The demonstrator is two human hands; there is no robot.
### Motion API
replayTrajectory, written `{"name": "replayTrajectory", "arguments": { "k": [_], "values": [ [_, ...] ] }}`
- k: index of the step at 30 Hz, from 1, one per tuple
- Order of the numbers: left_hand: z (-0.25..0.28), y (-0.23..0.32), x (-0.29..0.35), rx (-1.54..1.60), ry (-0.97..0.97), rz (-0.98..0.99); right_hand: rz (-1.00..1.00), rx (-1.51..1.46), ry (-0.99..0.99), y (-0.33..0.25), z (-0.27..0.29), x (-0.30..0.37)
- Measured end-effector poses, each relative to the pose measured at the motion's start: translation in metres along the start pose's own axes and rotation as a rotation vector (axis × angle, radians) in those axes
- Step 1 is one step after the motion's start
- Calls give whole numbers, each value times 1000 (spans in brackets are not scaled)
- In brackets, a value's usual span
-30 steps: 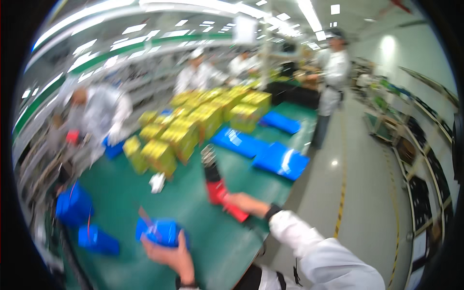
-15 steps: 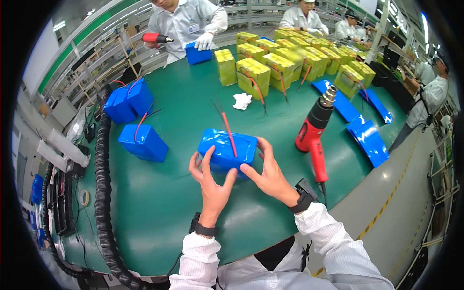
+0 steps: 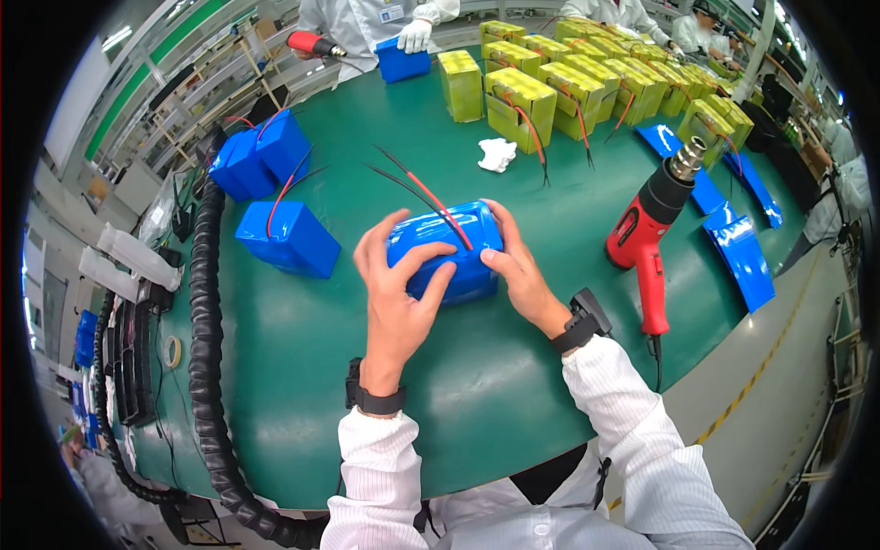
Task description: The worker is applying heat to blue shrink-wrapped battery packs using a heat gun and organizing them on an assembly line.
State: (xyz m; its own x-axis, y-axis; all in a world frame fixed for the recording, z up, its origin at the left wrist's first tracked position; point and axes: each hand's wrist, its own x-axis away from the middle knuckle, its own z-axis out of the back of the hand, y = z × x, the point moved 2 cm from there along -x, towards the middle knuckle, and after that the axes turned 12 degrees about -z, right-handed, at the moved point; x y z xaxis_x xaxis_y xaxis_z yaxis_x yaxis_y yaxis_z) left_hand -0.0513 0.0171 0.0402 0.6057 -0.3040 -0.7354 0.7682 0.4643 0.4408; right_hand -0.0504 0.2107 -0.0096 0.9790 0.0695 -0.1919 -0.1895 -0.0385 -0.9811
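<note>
Grips blue pack (image 3: 469, 266), long axis running left to right, at its right end with right hand (image 3: 529, 286), and touches its left part with half-curled left hand (image 3: 396, 298), grip unclear.

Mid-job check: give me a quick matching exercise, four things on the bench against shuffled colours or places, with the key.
Things:
1. Nearest pack
2. Nearer heat gun
3. Wad
4. Tape roll

Colours or places:
A. Crumpled and white
B. Between the two black hoses
C. Between the left hand and the right hand
D. Red and black, right of the right hand

Pairs: 1-C, 2-D, 3-A, 4-B
</note>
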Motion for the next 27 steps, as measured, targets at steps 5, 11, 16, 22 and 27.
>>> {"name": "replayTrajectory", "arguments": {
  "k": [5, 11, 16, 22, 27],
  "values": [
    [28, 10, -17, -306, -201, -112, -8, -1, -72, 5, -13, -23],
    [50, -6, -21, -50, -239, 73, -11, -99, -209, 13, -46, -41],
    [63, -7, -21, -66, -289, 94, 16, -205, -239, 19, -67, -38],
    [67, -11, -19, -9, -366, 140, 89, -75, -291, 19, -56, -43],
    [66, -13, -20, 42, -343, 170, -1, -135, -402, 20, -47, -54]
  ]
}}
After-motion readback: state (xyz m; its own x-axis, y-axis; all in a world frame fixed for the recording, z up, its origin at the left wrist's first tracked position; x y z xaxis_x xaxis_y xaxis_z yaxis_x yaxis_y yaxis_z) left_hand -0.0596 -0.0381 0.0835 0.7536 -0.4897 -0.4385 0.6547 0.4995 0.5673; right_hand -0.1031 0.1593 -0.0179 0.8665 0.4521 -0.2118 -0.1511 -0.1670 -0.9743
